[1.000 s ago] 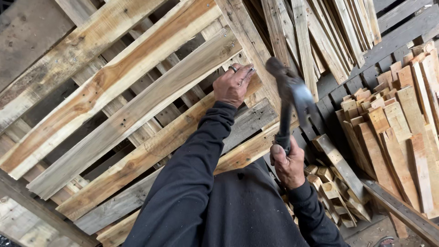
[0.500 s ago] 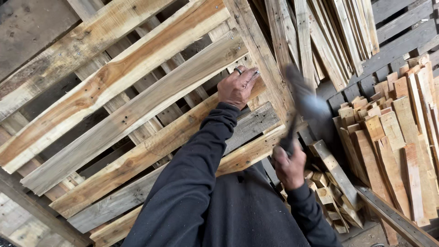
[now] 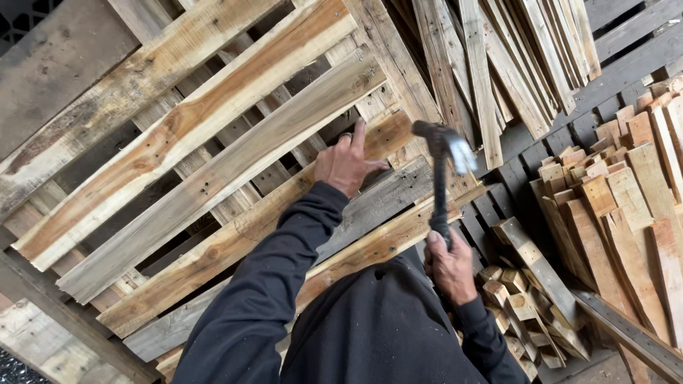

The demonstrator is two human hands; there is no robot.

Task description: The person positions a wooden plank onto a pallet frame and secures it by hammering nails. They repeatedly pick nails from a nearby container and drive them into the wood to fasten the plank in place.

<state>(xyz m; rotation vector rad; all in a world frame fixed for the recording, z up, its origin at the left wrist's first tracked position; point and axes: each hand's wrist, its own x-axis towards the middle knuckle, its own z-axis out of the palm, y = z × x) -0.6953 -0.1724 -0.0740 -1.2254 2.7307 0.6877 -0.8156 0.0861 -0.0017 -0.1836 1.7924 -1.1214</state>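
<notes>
Left hand (image 3: 346,165) rests flat, fingers spread, on a slat of the wooden pallet (image 3: 213,171). Right hand (image 3: 449,267), fingers wrapped around the handle, holds the hammer (image 3: 441,171) upright, head beside the pallet's right edge, above wood blocks (image 3: 523,313).

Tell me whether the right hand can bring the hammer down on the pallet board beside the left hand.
Probably yes: the right hand holds the hammer raised, nothing between it and the pallet board.

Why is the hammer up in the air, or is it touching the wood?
Raised: the hammer stands upright in the right hand, its blurred head beside the pallet; whether it touches the wood, cannot tell.
</notes>
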